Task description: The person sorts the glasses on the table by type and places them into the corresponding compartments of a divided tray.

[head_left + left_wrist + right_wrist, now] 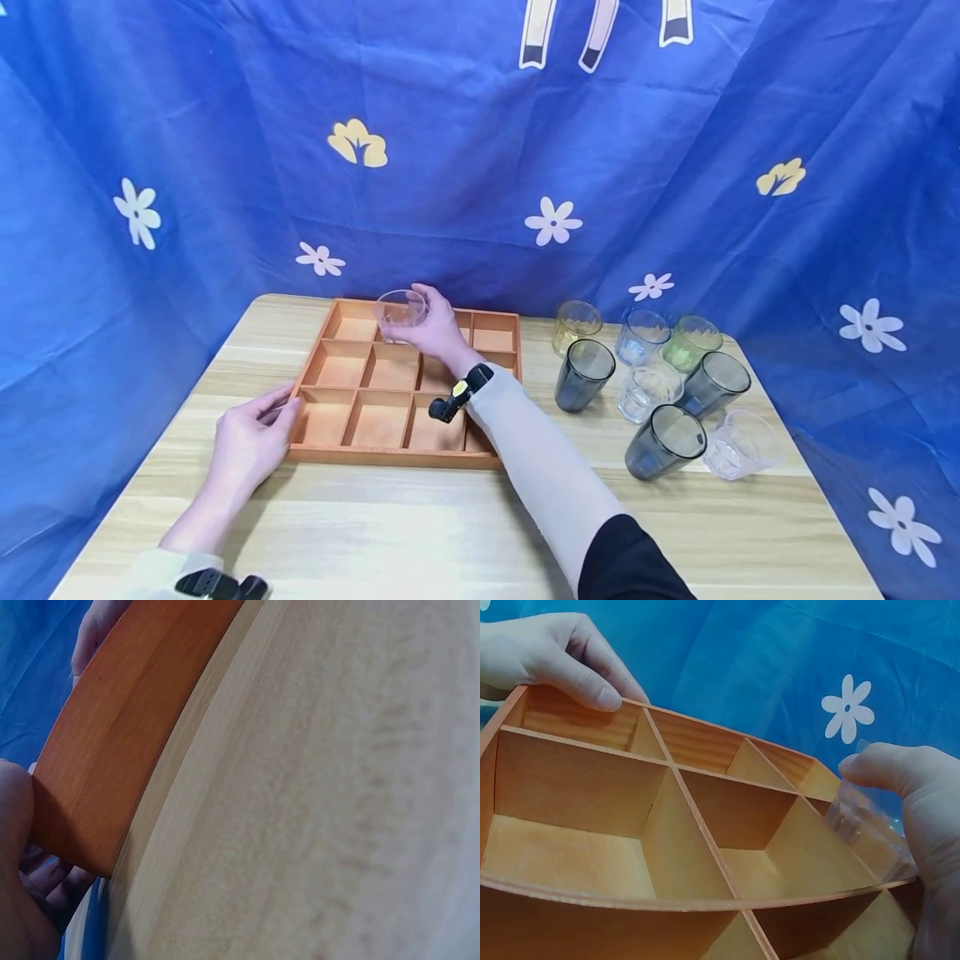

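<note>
In the head view, a shallow wooden divided tray lies on the table. My left hand holds its near left corner. The right wrist view shows that thumb over the rim and the fingers against the outer wall; the left wrist view shows the hand at the tray's corner. My right hand grips a clear glass over the tray's back row, left of its middle. The right wrist view has this glass partly behind the thumb, overlapping the dividers.
Right of the tray stand several glasses: yellow, blue, green, dark grey ones and clear ones. A blue cloth with flowers hangs behind and beside the wooden table.
</note>
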Motion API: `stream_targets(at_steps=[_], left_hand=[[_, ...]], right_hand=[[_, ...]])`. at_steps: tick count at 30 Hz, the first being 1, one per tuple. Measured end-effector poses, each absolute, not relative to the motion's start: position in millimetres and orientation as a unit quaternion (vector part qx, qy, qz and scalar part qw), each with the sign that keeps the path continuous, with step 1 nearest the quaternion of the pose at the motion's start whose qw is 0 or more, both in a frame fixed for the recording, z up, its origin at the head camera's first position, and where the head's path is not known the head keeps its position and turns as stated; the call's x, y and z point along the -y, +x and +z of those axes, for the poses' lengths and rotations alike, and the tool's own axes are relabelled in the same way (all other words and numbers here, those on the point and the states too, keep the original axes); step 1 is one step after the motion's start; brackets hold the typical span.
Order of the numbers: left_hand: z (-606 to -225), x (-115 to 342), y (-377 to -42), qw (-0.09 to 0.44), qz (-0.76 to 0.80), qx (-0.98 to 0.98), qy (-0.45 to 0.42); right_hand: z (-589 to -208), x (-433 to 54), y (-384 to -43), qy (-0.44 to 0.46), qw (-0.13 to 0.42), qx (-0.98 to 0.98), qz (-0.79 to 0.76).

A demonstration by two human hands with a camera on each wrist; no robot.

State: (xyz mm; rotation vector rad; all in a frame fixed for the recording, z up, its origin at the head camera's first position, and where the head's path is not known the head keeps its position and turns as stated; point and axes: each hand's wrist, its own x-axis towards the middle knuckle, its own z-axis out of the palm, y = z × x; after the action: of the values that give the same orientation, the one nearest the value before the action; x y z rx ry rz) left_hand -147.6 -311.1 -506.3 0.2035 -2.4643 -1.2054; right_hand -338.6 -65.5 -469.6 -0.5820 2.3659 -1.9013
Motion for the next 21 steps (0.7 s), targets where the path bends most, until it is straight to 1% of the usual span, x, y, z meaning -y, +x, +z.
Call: stream_targets(at_steps=[16, 21], left_hand=[[-505, 310, -147, 0.192, -0.428, 0.880, 0.074], [-506, 309, -147, 0.198, -0.421, 0.882, 0.072]], right_hand=[[-468, 54, -341, -0.209, 0.019, -0.796, -0.568], [-466, 50, -341, -0.215, 0.014, -0.790, -0.575]])
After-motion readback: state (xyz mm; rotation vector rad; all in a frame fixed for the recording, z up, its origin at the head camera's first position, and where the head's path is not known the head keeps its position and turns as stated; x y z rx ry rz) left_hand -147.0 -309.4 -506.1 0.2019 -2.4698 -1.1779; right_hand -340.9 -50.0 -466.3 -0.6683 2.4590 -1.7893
